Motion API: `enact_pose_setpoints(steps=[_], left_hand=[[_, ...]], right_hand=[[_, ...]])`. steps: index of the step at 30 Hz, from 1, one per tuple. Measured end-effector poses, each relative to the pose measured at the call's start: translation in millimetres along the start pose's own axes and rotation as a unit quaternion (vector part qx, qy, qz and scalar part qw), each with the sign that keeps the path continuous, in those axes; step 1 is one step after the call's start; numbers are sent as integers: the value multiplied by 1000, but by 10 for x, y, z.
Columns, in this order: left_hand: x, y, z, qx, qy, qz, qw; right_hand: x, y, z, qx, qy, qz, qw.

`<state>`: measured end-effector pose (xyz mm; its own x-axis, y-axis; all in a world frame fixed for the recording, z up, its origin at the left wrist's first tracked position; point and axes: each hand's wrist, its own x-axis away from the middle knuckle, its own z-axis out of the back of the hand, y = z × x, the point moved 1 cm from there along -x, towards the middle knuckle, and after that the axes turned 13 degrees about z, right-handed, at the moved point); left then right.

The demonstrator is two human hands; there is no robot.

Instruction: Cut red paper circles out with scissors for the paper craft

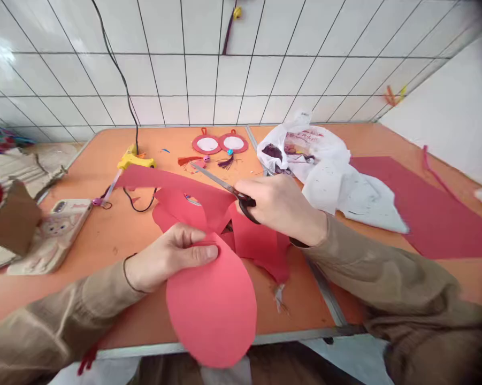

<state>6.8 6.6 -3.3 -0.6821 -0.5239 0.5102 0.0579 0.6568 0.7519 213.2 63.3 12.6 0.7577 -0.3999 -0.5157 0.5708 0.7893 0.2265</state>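
Observation:
My left hand (172, 256) pinches the upper edge of a red paper oval (214, 310), which hangs over the table's front edge. In my right hand (283, 206) is a pair of scissors (219, 182), its dark handles in the fingers and its blades pointing up and left. The blades look closed or nearly so, above red paper scraps (251, 235) lying behind the oval. A long red strip (160, 179) reaches left from these scraps toward a yellow glue gun (132, 159).
Two red-rimmed round ornaments (220, 143) with tassels lie at the back. A white plastic bag (316, 149) and a large red sheet (433, 214) are on the right. At left are a phone (56, 235) and a cardboard box (14, 216). A black cord (122, 80) hangs along the tiled wall.

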Motion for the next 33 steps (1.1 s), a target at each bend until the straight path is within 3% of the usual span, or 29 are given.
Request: enact_pose_setpoints(steps=[5, 10, 12, 14, 16, 18, 20, 23, 25, 30, 33], left_hand=[[-36, -69, 70, -27, -1, 50, 998], [-22, -54, 43, -51, 5, 17, 999], [-3, -40, 24, -55, -6, 5, 998], [18, -28, 5, -64, -32, -10, 997], [38, -21, -15, -80, -59, -26, 995], [52, -14, -28, -81, -53, -42, 994], [55, -2, -32, -72, -11, -60, 996], [39, 30, -25, -70, 63, -85, 992], [21, 53, -17, -72, 97, -94, 988], [-1, 85, -10, -40, 129, -107, 985], [8, 84, -4, -33, 139, -107, 984]], right_hand=[[30, 108, 37, 98, -3, -48, 994], [2, 221, 43, 141, 10, -155, 978], [-17, 201, 22, 65, 3, -159, 985], [-32, 153, 1, -117, -1, -157, 981], [-42, 106, 1, -328, 1, -180, 927], [-52, 79, 33, -481, 5, -219, 849], [-69, 61, 94, -565, 3, -241, 789], [-94, 16, 182, -622, -9, -245, 744], [-92, -35, 204, -629, -31, -247, 737], [-49, -163, 151, -607, -94, -212, 760], [-51, -205, 129, -616, -91, -200, 756]])
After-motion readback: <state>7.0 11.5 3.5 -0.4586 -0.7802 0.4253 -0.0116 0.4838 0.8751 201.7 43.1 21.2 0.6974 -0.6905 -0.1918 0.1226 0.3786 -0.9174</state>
